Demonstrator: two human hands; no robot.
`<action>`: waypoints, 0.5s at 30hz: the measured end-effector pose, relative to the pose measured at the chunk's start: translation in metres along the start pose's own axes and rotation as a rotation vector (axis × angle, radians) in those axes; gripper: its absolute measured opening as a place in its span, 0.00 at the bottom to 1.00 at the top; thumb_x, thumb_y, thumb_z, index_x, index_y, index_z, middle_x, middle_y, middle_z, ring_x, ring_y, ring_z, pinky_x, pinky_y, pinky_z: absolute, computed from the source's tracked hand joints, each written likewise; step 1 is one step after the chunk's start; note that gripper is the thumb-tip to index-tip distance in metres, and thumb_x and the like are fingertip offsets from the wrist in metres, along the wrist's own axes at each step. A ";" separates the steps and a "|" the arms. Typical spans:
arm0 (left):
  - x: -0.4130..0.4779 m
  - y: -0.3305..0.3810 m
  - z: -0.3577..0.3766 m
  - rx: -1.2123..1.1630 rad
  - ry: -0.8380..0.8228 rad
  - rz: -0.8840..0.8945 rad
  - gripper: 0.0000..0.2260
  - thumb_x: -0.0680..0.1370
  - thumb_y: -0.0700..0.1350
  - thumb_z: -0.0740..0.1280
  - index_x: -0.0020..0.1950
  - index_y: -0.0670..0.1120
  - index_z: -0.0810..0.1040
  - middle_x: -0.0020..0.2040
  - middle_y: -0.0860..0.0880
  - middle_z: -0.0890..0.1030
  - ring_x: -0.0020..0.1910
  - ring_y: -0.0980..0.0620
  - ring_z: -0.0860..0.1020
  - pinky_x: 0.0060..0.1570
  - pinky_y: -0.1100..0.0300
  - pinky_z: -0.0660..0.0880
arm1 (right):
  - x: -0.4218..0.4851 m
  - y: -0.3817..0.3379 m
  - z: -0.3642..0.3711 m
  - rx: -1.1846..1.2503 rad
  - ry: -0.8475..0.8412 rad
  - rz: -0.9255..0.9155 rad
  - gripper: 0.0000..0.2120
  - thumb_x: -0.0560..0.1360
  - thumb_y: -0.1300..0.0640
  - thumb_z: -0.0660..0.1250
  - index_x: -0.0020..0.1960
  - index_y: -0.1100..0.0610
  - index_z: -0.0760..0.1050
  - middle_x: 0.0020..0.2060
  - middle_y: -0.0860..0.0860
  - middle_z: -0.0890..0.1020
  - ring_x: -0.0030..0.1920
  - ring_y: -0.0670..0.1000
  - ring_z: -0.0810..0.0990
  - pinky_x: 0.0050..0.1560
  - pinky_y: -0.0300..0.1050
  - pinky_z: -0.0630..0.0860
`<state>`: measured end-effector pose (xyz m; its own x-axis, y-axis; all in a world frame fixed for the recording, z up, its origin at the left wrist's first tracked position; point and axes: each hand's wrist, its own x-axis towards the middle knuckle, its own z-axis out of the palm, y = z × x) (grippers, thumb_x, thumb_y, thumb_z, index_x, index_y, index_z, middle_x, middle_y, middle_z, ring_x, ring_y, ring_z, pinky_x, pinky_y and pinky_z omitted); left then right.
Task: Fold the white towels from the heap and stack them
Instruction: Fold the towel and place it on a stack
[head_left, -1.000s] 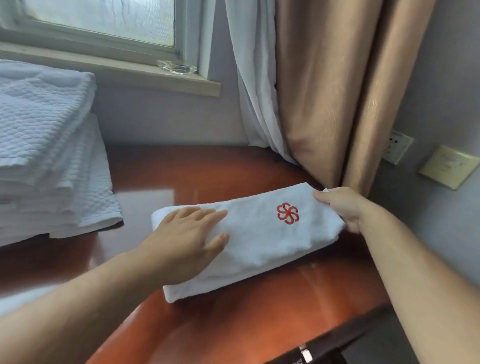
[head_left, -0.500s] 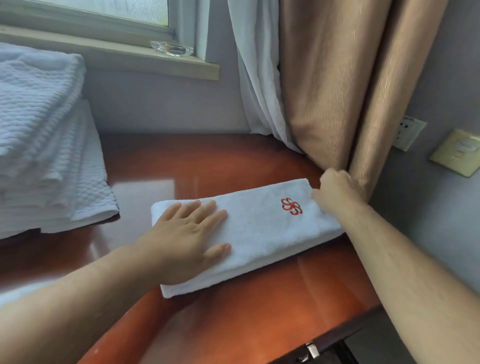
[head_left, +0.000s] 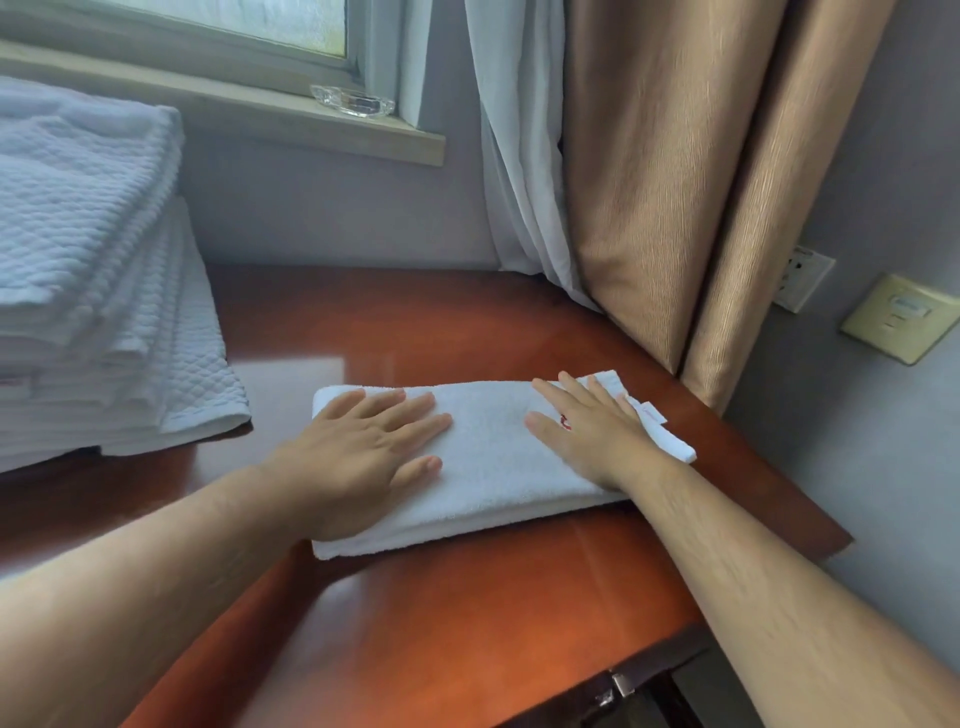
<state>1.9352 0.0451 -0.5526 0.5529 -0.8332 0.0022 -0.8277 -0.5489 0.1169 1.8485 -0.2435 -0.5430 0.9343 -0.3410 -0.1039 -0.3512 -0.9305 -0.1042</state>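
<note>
The folded towel (head_left: 493, 467) lies as a long white bar across the middle of the table (head_left: 467, 623), its right end close to the table's right edge. My left hand (head_left: 358, 457) rests flat on its left half, fingers straight and spread, gripping nothing. I judge it is there to pin the layers so they do not slide on the glossy wood. My right hand (head_left: 592, 436) lies flat on the right half, fingers likewise straight, covering most of a red emblem (head_left: 565, 423). It looks placed to press the fold down and smooth it. A small label (head_left: 652, 413) pokes out just right of those fingers. At the far left stands the stack of folded towels (head_left: 93, 270), well apart from this one, where I expect it belongs next. Beyond the towel hang the tan curtain (head_left: 675, 182) and a white sheer curtain (head_left: 514, 156). A glass dish (head_left: 353, 101) sits on the windowsill (head_left: 234, 109).
</note>
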 end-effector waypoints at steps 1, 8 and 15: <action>-0.001 -0.004 -0.001 0.006 -0.002 0.004 0.34 0.75 0.70 0.31 0.81 0.64 0.44 0.82 0.59 0.44 0.80 0.56 0.43 0.78 0.52 0.40 | -0.004 -0.004 0.000 -0.001 -0.003 0.018 0.40 0.70 0.24 0.37 0.80 0.33 0.45 0.82 0.42 0.46 0.82 0.50 0.40 0.78 0.58 0.37; -0.031 -0.038 -0.010 -0.043 0.078 -0.332 0.33 0.76 0.71 0.54 0.78 0.59 0.59 0.81 0.52 0.57 0.79 0.47 0.55 0.75 0.47 0.58 | -0.046 -0.052 0.021 0.041 0.018 0.191 0.37 0.75 0.27 0.39 0.81 0.37 0.44 0.83 0.48 0.46 0.82 0.57 0.40 0.78 0.62 0.39; -0.046 -0.039 -0.032 -0.334 0.105 -0.793 0.29 0.73 0.63 0.72 0.55 0.38 0.77 0.50 0.42 0.81 0.44 0.45 0.77 0.39 0.56 0.67 | -0.081 -0.090 0.027 0.183 0.099 0.247 0.44 0.71 0.24 0.51 0.82 0.42 0.47 0.83 0.47 0.48 0.82 0.55 0.42 0.78 0.61 0.41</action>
<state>1.9453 0.1066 -0.5255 0.9746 -0.1935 -0.1132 -0.1318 -0.9031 0.4086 1.8025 -0.1280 -0.5515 0.8176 -0.5734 -0.0525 -0.5651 -0.7815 -0.2646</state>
